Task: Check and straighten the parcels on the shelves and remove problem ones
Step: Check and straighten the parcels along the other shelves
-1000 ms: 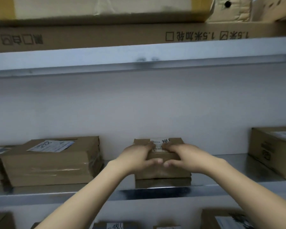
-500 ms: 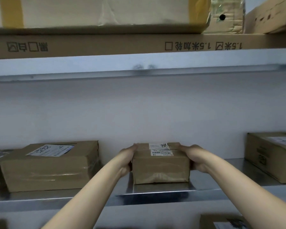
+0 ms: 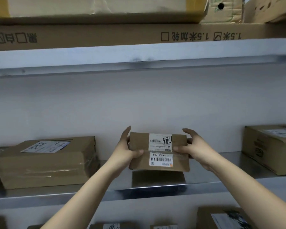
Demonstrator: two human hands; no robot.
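A small brown cardboard parcel point(image 3: 139, 160) with a white label marked in black pen and a barcode sticker is tipped up, its labelled face turned toward me, just above the metal shelf point(image 3: 213, 182). My left hand point(image 3: 125, 150) grips its left end, thumb across the front. My right hand point(image 3: 194, 148) grips its right end, thumb on the label's edge. The parcel's lower edge hangs a little over the shelf, which shows its dark reflection.
A larger taped parcel point(image 3: 45, 161) lies on the shelf to the left, another box point(image 3: 269, 149) to the right. Long cartons point(image 3: 96, 36) fill the upper shelf. More labelled parcels point(image 3: 224, 219) sit on the shelf below.
The parcel sat flat on the shelf with my hands on top, then at its sides. Now both hands have lifted it and tilted its labelled top toward me.
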